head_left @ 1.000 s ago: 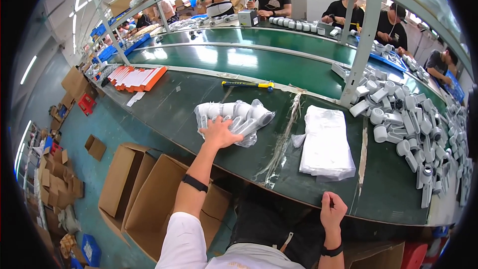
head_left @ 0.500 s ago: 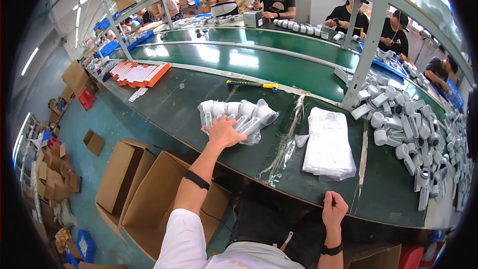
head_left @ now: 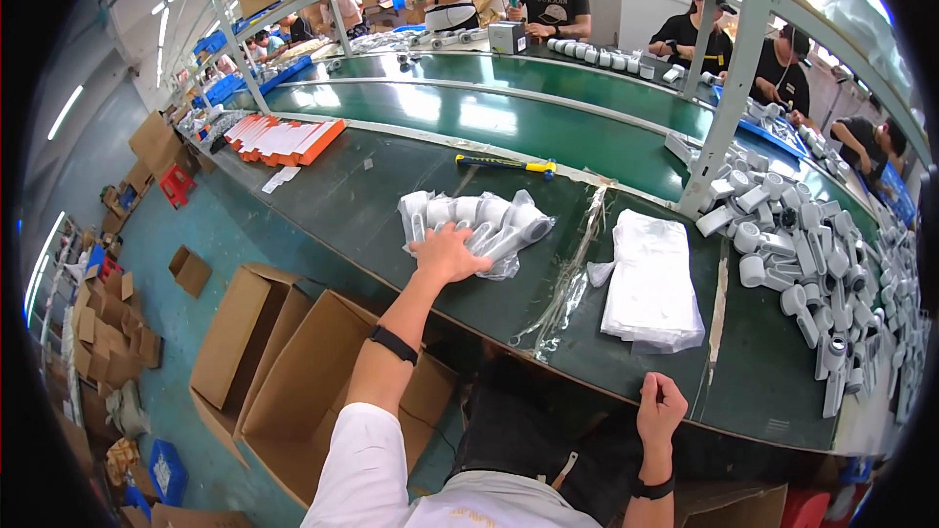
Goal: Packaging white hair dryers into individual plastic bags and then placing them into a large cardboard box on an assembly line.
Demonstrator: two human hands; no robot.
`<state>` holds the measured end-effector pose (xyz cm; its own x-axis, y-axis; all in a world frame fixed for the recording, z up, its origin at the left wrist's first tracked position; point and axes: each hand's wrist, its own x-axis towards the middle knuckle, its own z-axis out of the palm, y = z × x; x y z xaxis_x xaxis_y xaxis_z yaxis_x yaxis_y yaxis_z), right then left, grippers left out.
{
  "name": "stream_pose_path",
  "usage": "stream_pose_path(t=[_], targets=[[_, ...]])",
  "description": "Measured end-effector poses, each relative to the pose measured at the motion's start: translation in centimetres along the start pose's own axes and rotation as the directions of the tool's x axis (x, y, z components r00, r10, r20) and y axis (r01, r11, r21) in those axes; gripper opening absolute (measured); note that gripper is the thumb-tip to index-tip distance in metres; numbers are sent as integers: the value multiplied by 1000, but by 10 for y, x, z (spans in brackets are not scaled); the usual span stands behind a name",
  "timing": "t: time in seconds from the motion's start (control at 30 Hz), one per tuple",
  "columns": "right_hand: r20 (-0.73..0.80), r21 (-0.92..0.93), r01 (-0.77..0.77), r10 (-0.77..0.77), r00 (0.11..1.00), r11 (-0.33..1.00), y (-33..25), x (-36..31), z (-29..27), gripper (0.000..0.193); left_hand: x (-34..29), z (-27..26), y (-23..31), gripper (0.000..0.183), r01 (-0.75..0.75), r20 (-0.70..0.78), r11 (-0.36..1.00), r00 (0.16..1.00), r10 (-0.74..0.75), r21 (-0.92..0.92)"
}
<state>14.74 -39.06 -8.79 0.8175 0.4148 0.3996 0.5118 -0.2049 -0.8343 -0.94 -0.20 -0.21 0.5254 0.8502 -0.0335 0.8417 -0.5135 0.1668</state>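
My left hand (head_left: 448, 252) lies flat on a clear plastic bag of white cylindrical parts (head_left: 481, 220) on the dark green bench (head_left: 362, 205), fingers spread over the bag's near edge. My right hand (head_left: 661, 407) is curled into a loose fist at the bench's front edge, holding nothing that I can see. A stack of flat white plastic bags (head_left: 650, 281) lies between the two hands, a little to the right. Clear strips of plastic film (head_left: 572, 274) lie beside the stack.
A large heap of loose white parts (head_left: 827, 274) covers the right end of the bench. A yellow-handled tool (head_left: 504, 164) lies behind the bag. Open cardboard boxes (head_left: 293, 372) stand on the floor at my left. Several people work across the green conveyor (head_left: 509, 117).
My left hand has stayed on the bag of parts and my right hand remains curled at the bench edge. Only the view has shifted slightly.
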Motion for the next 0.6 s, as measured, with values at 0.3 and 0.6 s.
stream_pose_path(t=[0.3, 0.6], targets=[[-8, -7, -13, 13, 1000, 1000, -6, 1, 0, 16, 4, 4, -12, 75, 1, -52, 997, 999, 3, 73], [1, -8, -16, 16, 1000, 1000, -2, -1, 2, 15, -2, -4, -40, 71, -16, -89, 994, 996, 25, 107]])
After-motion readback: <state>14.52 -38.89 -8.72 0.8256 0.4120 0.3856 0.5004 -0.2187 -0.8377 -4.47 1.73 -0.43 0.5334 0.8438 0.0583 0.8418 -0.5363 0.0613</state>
